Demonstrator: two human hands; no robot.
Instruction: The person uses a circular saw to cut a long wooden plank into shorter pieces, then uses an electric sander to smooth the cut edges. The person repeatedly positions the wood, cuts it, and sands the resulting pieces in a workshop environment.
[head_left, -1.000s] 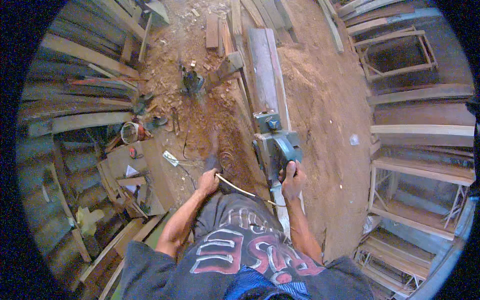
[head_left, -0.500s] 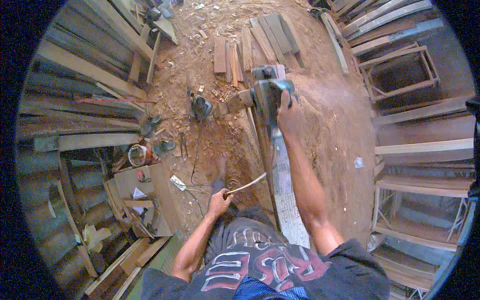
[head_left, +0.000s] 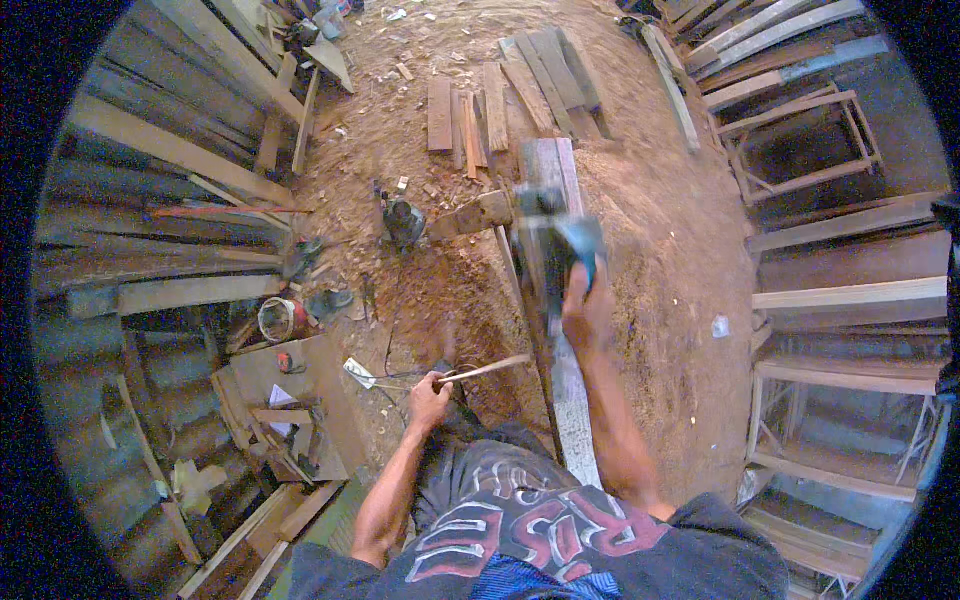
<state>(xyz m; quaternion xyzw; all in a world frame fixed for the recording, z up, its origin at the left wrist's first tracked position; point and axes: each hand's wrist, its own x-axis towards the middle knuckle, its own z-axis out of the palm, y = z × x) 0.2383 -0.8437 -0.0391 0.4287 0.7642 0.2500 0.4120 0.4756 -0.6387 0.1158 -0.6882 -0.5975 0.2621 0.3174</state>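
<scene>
My right hand (head_left: 582, 306) is closed round the handle of a teal and black power planer (head_left: 552, 235), which is smeared by motion. The planer sits on a long wooden beam (head_left: 572, 420) that runs away from my body, its far end showing beyond the tool. Fingers closed, my left hand (head_left: 430, 402) grips one end of a thin wooden strip (head_left: 495, 369). The strip points right, toward the beam's left edge. Beneath the planer, the beam's face is hidden.
Wood shavings cover the ground. Beyond the beam lie several loose boards (head_left: 545, 75). A dark power tool (head_left: 403, 222) stands left of a wood block (head_left: 470, 215). Nearer left are a bucket (head_left: 283, 319) and a red tape measure (head_left: 285, 362). Wooden frames (head_left: 800, 140) and timber line the right.
The planer and my right hand have come back toward me along the beam, uncovering its far end. My left hand has shifted slightly left, still holding the strip.
</scene>
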